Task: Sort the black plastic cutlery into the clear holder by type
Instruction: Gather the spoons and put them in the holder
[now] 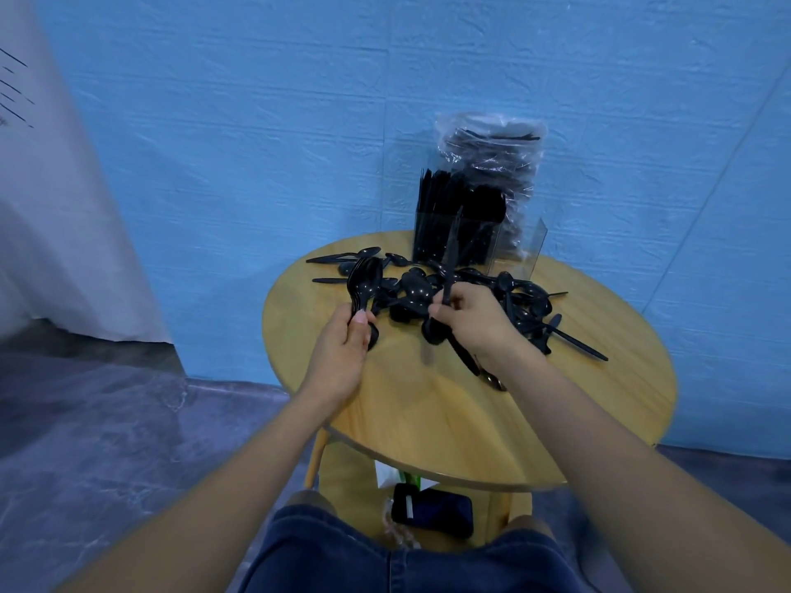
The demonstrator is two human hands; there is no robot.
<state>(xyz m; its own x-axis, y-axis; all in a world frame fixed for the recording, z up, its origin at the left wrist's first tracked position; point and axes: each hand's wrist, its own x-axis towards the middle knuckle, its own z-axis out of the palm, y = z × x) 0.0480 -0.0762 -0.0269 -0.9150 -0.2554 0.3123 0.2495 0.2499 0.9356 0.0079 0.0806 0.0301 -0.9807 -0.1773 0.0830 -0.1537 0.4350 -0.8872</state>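
Left hand [344,336] grips stacked spoons [364,284], right hand [466,318] pinches one utensil [449,267] before the clear holder [466,233]; misjudging its type risks missorting

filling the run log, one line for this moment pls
left hand: holds spoons | right hand: pinches knife | pile: unsorted | holder: partly filled

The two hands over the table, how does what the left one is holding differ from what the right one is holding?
The left hand grips a small stack of spoons, bowls up, near the table's left edge. The right hand pinches a single slim piece, probably a knife, which stands nearly upright over the loose pile in front of the clear holder. The spoons are broad and rounded; the single piece is narrow and straight. Both are black plastic.
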